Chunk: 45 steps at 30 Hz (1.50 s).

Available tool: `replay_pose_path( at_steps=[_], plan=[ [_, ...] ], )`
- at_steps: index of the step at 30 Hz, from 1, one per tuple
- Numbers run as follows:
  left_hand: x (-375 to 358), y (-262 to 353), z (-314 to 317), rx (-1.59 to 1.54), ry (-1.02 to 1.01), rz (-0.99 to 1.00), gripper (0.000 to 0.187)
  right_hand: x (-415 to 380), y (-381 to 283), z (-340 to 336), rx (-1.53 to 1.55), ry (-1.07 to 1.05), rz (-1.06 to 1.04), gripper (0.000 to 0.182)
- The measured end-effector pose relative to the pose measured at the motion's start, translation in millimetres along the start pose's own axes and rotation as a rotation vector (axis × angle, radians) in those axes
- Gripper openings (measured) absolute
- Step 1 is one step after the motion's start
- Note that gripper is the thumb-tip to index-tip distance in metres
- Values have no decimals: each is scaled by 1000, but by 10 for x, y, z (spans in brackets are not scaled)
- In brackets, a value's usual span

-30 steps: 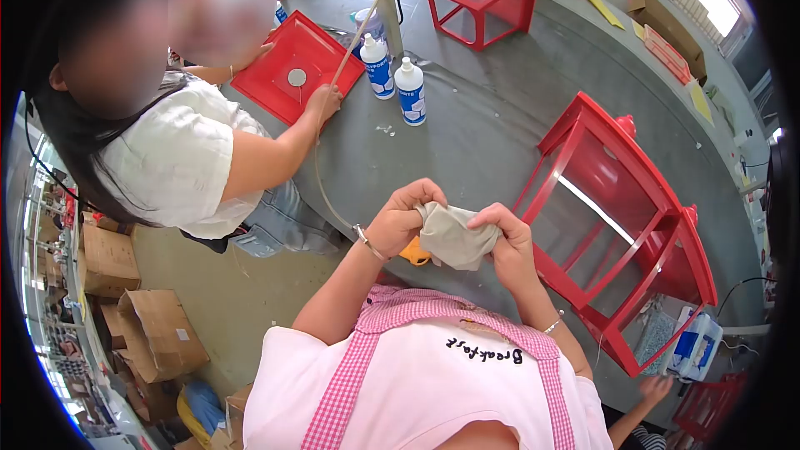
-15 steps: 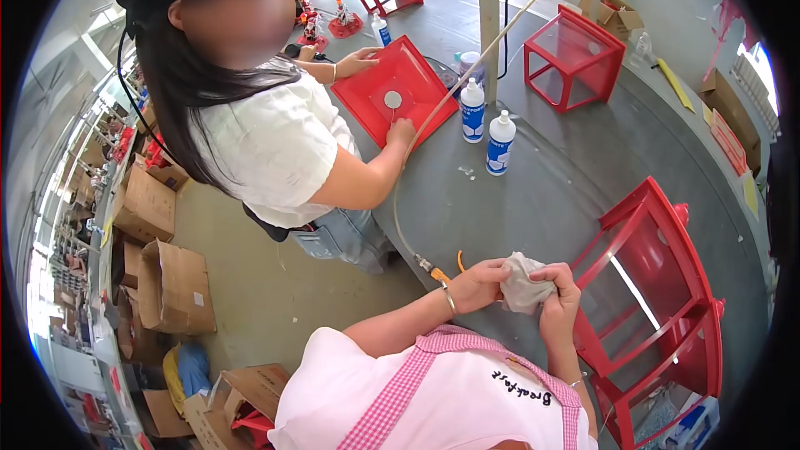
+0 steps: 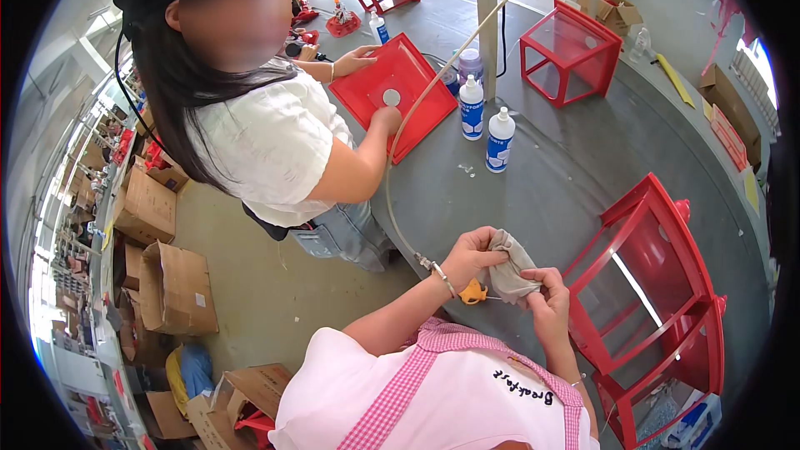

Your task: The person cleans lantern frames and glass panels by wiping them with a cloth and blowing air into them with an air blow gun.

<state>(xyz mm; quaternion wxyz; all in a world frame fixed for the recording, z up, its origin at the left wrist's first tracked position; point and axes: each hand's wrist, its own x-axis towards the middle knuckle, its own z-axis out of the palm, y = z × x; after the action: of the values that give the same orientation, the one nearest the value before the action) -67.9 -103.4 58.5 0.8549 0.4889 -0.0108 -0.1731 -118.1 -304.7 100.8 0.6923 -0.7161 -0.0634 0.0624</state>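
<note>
A crumpled greyish-white cloth (image 3: 511, 267) is stretched between my two hands above the table edge. My left hand (image 3: 472, 260) pinches its upper left end, with a bracelet at the wrist. Closed on the lower right end is my right hand (image 3: 550, 304). Just below my left hand lies an orange air blow gun (image 3: 473, 292) with a thin metal nozzle, partly hidden by the hand. To the right of my right hand, a red lantern frame (image 3: 708, 300) with clear panes rests on its side, close to the fingers but not held.
Two white glue bottles with blue labels (image 3: 499, 143) stand mid-table (image 3: 550, 175). A co-worker on the left handles a red square lantern part (image 3: 408, 104). An air hose (image 3: 433, 83) hangs across the table. Another red lantern (image 3: 575, 54) stands behind; cardboard boxes (image 3: 177, 287) are on the floor.
My hands have shifted, left one upward, and the bunched cloth is now drawn out longer. More of the orange blow gun shows. The co-worker's hand has moved up over the red part.
</note>
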Motion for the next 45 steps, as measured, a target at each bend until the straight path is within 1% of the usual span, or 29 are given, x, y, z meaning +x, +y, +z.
replay_pose_path(
  at_steps=[2, 3, 6, 7, 9, 10, 11, 13, 14, 15, 17, 19, 21, 23, 26, 30, 33, 38, 43, 45],
  plan=[
    [-19, -2, 48, 64, 88, 80, 22, 4, 12, 25, -10, -14, 39, 31],
    [-27, -8, 72, 65, 88, 78, 22, 10, 21, 40, -30, -31, 58, 33],
    [-67, -2, 175, 772, 293, 490, 24, 24, 79, 85, -71, -67, 97, 36],
    [-86, 13, 211, 772, 293, 490, 24, 32, 128, 103, 22, -65, 112, 39],
    [-132, 43, 297, 907, 248, 572, 26, 33, 191, 121, 204, -58, 142, 45],
    [-152, 60, 346, 973, 224, 613, 28, 34, 168, 114, 201, -57, 143, 45],
    [-173, 72, 394, 970, 223, 614, 28, 43, 120, 103, 279, -59, 167, 48],
    [-217, 86, 487, 960, 154, 624, 28, 57, 48, 85, 436, -62, 214, 54],
    [-228, 78, 511, 954, 119, 630, 28, 57, 45, 77, 433, -60, 213, 54],
    [-236, 64, 523, 950, 117, 632, 28, 56, 46, 64, 503, -59, 222, 55],
    [-250, 52, 535, 1050, 95, 714, 33, 76, 41, 36, 639, -60, 234, 55],
    [-244, 57, 538, 1091, 90, 773, 36, 94, 39, 18, 663, -80, 221, 56],
    [-247, 56, 504, 1176, 85, 785, 38, 96, 28, 8, 732, -117, 209, 57],
    [-224, 32, 481, 1219, 93, 797, 39, 102, -28, 17, 721, -129, 207, 57],
    [-208, -20, 437, 1167, 102, 750, 37, 83, -73, 42, 720, -140, 219, 58],
    [-190, -47, 382, 1126, 89, 751, 35, 97, -96, 45, 695, -176, 210, 62],
    [-176, -43, 365, 1109, 91, 742, 34, 80, -98, 41, 774, -181, 254, 64],
    [-162, -58, 335, 1073, 115, 759, 32, 88, -83, 45, 737, -212, 235, 66],
    [-163, -41, 318, 1005, 140, 751, 27, 61, -91, 63, 678, -197, 228, 66],
    [-163, -29, 285, 822, 177, 476, 25, 55, -98, 79, 623, -201, 212, 64]
  ],
)
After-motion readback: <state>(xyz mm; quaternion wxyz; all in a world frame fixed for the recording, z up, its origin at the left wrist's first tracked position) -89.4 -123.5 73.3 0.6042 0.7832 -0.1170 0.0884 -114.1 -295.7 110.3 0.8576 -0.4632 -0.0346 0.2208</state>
